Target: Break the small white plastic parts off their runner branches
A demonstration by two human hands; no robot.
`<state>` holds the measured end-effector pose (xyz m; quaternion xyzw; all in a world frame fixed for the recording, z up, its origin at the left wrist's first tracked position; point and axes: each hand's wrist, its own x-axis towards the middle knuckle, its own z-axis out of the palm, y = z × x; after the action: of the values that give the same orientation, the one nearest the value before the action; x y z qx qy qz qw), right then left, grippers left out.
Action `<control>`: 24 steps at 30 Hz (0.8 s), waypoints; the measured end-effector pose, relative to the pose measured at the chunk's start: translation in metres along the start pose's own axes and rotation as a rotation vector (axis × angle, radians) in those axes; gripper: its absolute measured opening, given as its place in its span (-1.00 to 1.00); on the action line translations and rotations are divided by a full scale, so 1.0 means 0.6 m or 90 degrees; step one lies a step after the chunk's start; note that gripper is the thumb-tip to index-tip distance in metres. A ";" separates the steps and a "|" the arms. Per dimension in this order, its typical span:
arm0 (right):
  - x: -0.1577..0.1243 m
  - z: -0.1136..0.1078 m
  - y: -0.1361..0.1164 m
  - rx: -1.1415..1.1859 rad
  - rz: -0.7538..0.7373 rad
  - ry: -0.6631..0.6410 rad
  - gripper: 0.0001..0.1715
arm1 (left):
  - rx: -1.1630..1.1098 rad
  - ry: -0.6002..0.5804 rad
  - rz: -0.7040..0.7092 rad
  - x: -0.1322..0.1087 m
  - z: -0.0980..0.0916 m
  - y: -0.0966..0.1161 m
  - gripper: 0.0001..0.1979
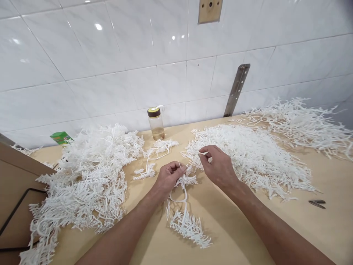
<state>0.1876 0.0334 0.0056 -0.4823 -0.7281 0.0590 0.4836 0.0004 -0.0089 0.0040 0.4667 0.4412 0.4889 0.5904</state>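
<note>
My left hand [168, 178] is closed in a pinch on a white branched plastic sprig [189, 225]. The sprig's curved stem and feathery lower branch hang down to the tabletop, and part of its upper end is hidden by my fingers. To the right, my right hand [219, 165] hovers by the near-left edge of a pile of short white sprig pieces [248, 151], thumb and forefinger drawn together. Whatever lies between those fingertips is too small to make out. Behind my left hand, another white sprig [160, 147] lies loose on the table.
A large heap of white sprigs [91, 176] covers the left side, beside a cardboard box [19, 184]. A clear bottle [156, 125] stands near the tiled wall. Thin white branches [306, 123] lie far right; small dark metal snips [317, 203] rest at the right.
</note>
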 end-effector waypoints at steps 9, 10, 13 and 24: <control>-0.015 0.001 -0.048 0.155 -0.181 -0.112 -0.87 | -0.094 0.012 -0.071 0.009 -0.010 -0.002 -0.56; -0.016 0.002 -0.046 0.147 -0.183 -0.117 -0.87 | -0.097 0.011 -0.071 0.010 -0.010 -0.003 -0.56; -0.019 0.006 -0.039 0.130 -0.186 -0.128 -0.89 | -0.103 0.013 -0.073 0.011 -0.010 -0.003 -0.56; -0.023 0.018 -0.044 0.162 -0.163 -0.125 -0.92 | -0.105 -0.024 -0.085 0.011 -0.015 -0.002 -0.61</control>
<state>0.1631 0.0134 0.0054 -0.3129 -0.8137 0.1350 0.4709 -0.0072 -0.0016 0.0011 0.3957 0.4182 0.4741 0.6662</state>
